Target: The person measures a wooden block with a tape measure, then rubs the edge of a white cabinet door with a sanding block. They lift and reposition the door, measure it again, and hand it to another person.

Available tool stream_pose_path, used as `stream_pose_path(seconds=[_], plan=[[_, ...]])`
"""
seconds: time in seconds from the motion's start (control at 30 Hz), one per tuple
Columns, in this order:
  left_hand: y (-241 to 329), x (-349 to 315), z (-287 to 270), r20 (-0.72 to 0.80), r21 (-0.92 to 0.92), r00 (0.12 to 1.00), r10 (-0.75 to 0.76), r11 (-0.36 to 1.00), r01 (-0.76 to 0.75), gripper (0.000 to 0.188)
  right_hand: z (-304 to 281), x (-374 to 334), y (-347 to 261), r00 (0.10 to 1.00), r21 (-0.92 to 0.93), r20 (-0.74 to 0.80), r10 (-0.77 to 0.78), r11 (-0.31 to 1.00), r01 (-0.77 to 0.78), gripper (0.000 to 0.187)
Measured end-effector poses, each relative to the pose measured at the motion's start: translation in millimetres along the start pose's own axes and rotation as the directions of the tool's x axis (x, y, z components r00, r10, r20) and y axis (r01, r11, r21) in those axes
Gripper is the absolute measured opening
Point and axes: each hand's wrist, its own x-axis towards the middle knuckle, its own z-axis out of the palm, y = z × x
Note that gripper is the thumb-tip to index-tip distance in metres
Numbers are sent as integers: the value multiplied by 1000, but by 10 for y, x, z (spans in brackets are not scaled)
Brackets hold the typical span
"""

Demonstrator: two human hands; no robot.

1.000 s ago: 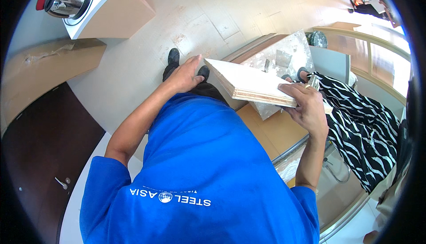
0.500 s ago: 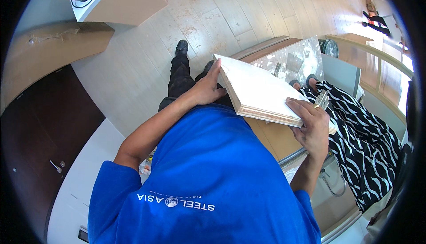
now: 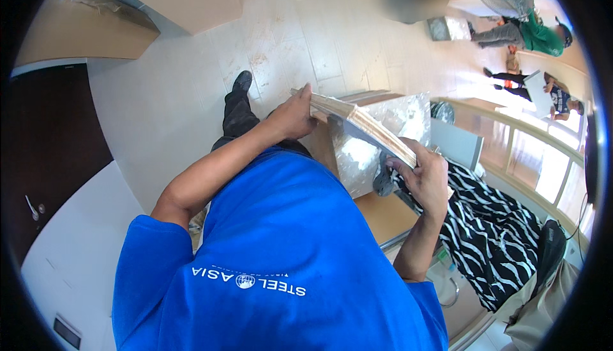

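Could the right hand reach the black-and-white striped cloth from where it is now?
Probably yes: the striped cloth lies just beside and below the right hand, nothing between them. But that hand grips the flat panel, shared with the left hand, and would have to let go.

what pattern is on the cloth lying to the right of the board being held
Black and white zebra-like stripes on the cloth, clearest in the head view.

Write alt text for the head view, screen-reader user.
A person in a blue shirt holds a flat pale board edge-up in both hands, left hand at its far end, right hand at its near end, above a light tiled floor. A black-and-white striped cloth lies to the right.
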Motion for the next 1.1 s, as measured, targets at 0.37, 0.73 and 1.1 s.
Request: stream_pose_path(seconds=[0.37, 0.73, 1.1], plan=[[671, 21, -269, -229, -79, 932, 280, 949, -305, 94, -241, 409, 293, 995, 103, -40, 88, 991, -83, 48], [875, -24, -320, -273, -50, 917, 291, 947, -316, 94, -308, 527, 271, 990, 111, 31, 141, 983, -144, 49], [1267, -184, -676, -254, -437, 899, 358, 787, -436, 70, -279, 424, 330, 999, -51, 30, 35, 998, -34, 48]])
